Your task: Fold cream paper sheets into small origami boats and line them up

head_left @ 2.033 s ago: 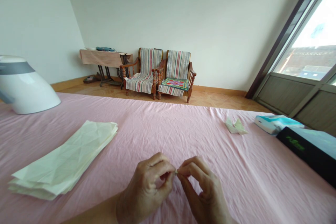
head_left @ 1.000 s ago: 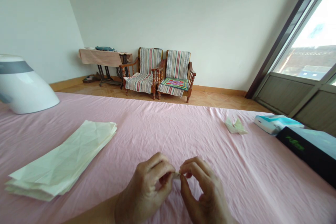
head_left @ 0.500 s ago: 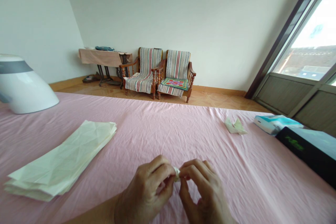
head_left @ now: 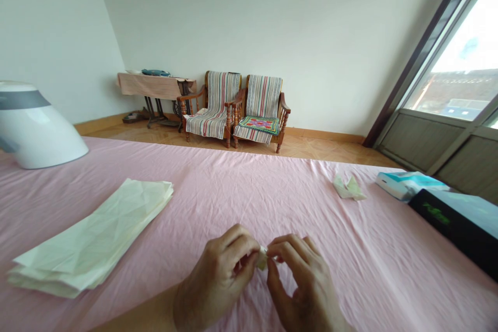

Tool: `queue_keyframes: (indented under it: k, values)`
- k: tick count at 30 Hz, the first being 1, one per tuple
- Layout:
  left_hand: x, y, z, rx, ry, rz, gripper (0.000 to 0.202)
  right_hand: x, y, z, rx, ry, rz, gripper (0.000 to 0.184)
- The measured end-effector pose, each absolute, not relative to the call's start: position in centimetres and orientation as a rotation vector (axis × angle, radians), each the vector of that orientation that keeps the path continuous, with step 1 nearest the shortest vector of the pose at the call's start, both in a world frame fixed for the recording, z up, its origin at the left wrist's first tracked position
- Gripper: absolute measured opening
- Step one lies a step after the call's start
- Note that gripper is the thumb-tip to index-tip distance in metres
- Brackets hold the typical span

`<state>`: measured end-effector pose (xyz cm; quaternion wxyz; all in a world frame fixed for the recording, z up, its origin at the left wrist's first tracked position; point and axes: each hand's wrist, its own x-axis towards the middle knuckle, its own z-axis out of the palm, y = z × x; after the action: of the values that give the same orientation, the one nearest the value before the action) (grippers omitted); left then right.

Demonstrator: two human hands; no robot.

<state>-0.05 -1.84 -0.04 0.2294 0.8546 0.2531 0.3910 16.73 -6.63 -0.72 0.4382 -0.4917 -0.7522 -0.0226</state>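
Note:
Between my two hands is a small folded piece of pale paper (head_left: 262, 259), mostly covered by my fingers. My left hand (head_left: 223, 272) pinches its left side between thumb and fingers. From the other side, my right hand (head_left: 301, 275) grips its edge with thumb and fingertips. Both hands are low over the pink cloth (head_left: 233, 192), near the front middle. To the left lies a stack of creased pale paper sheets (head_left: 93, 238). A folded paper shape (head_left: 349, 188) with raised points sits at the right, farther back.
A white kettle-like vessel (head_left: 42, 135) with a grey band stands at the far left. On the right are a blue and white packet (head_left: 410, 185) and a dark box (head_left: 459, 223). Beyond the cloth's edge stand two wooden armchairs (head_left: 259, 114) and a covered sewing table (head_left: 151, 85).
My hands have shifted very slightly, and a bit more of the small folded paper shows between my fingertips. The other things have stayed in place.

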Motion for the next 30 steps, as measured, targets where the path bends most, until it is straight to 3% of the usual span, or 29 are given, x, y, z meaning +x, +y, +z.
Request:
queue_keyframes:
  k: [22,30]
  values:
    - [0.0,-1.6,0.1,2.353,0.697,1.155,0.019,17.3,-6.1,-1.1,-1.171,-1.816,0.042,0.017]
    - [0.2,-1.0,-0.1,2.282,0.841,1.065,0.01,17.6,-5.3,-1.2,-1.151,-1.701,0.33,0.016]
